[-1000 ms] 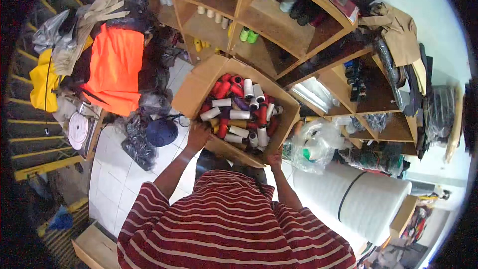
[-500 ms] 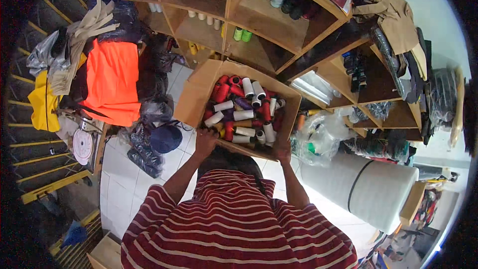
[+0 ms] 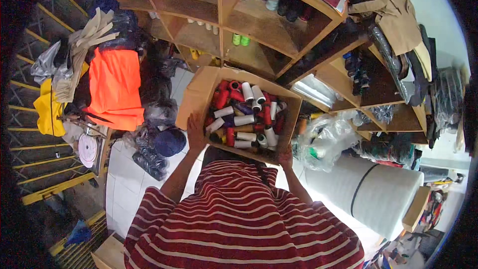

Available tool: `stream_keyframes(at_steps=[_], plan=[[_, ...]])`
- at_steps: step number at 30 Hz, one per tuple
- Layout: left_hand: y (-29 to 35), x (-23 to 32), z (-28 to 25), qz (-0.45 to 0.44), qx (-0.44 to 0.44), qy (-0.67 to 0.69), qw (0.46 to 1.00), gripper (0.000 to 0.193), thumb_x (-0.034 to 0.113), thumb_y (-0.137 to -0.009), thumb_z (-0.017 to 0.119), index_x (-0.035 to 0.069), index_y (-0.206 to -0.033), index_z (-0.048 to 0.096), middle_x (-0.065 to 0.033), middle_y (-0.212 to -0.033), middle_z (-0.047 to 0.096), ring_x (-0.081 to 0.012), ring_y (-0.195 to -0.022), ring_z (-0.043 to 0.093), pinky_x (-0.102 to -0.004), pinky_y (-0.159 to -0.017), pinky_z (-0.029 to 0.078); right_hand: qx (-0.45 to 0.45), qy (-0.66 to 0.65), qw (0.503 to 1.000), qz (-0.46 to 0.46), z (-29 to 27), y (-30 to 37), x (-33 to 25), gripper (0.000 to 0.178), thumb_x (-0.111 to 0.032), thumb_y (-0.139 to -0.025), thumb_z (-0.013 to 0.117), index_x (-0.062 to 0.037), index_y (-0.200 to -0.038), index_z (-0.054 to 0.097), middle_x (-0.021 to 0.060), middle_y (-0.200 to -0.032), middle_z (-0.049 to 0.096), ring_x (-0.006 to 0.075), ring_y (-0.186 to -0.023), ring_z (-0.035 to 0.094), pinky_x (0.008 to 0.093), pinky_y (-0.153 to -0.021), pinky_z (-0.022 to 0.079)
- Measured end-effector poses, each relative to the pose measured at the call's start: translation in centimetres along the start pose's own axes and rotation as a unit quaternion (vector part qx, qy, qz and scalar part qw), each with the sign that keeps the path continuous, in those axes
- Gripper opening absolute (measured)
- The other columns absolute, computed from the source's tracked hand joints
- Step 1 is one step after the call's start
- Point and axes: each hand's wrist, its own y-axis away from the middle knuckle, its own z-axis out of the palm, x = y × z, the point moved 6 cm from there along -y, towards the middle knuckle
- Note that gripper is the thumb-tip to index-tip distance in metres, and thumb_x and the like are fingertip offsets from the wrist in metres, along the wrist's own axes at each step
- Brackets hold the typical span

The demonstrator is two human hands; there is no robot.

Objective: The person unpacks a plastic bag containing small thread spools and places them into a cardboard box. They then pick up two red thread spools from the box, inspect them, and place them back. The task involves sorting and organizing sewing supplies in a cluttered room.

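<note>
An open cardboard box (image 3: 247,157) sits in front of me, tilted slightly, its left flap (image 3: 196,92) folded outward. Inside lies a jumble of thread spools: white cones (image 3: 244,120), red ones (image 3: 235,94) and some dark purple. My left hand (image 3: 195,130) supports the box's left near side, fingers stretched up along the cardboard by the flap. At the right near corner my right hand (image 3: 285,155) grips the box, its fingers partly hidden against the side.
Wooden shelves (image 3: 184,14) with thread cones stand ahead. Orange fabric (image 3: 114,87) is piled at left, near black plastic bags (image 3: 150,162). To the right lie clear plastic bags (image 3: 326,142) and a large white foam roll (image 3: 343,184).
My left hand has slid up from the near left corner onto the box's left side, its fingers more spread. My right hand stays at the right corner. The view has shifted slightly.
</note>
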Motion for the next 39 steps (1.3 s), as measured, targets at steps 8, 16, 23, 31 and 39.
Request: stream_keyframes(at_steps=[8,16,23,31,39], plan=[[-1.3,-5.9,8.9,-0.187,-0.127,0.205,0.952,0.04,0.022,-0.084,0.055,0.0,-0.118,0.053,-0.0271,-0.102,0.061,-0.0446,-0.098,0.058,-0.0489,-0.084,0.049,0.176,0.789,0.563,-0.173,-2.0,2.8,-4.8,0.063,-0.011,-0.092,0.051,-0.0221,-0.148,0.023,0.0072,-0.141,0.04,0.0234,-0.109,0.055,0.039,-0.09,0.05],[-1.4,-8.4,9.9,-0.156,-0.115,0.203,0.96,0.034,0.017,-0.078,0.057,0.006,-0.11,0.06,-0.0249,-0.09,0.064,-0.0429,-0.083,0.063,-0.0514,-0.071,0.05,0.347,0.565,0.735,-0.143,5.6,-0.2,0.7,0.065,0.002,-0.088,0.052,-0.02,-0.145,0.029,0.0043,-0.104,0.058,0.0088,-0.078,0.056,0.0195,-0.058,0.048],[-3.5,-7.1,6.9,-0.171,-0.188,0.254,0.933,0.032,0.016,-0.079,0.056,0.008,-0.109,0.064,-0.0246,-0.086,0.066,-0.0401,-0.086,0.065,-0.0473,-0.071,0.052,0.097,0.541,0.818,-0.169,4.4,-1.1,-1.0,0.044,-0.026,-0.091,0.059,-0.0142,-0.131,0.042,0.001,-0.101,0.058,0.008,-0.082,0.058,0.0232,-0.065,0.052],[-4.3,-9.8,7.7,-0.144,-0.222,0.281,0.922,0.037,0.01,-0.076,0.057,0.008,-0.113,0.061,-0.0251,-0.087,0.065,-0.041,-0.083,0.064,-0.0478,-0.068,0.051,0.143,0.576,0.789,-0.161,5.4,-1.0,2.3,0.041,-0.027,-0.093,0.052,-0.0105,-0.13,0.043,0.0049,-0.09,0.058,0.0137,-0.069,0.057,0.0267,-0.064,0.052],[-3.5,-9.7,10.8,-0.114,-0.243,0.32,0.909,0.054,0.004,-0.072,0.055,0.002,-0.125,0.051,-0.0297,-0.096,0.062,-0.0451,-0.093,0.06,-0.0481,-0.078,0.051,0.242,0.542,0.782,-0.187,2.9,-1.1,0.6,0.043,-0.026,-0.091,0.056,-0.0129,-0.131,0.045,0.0055,-0.108,0.06,0.0138,-0.08,0.061,0.0283,-0.065,0.054]])
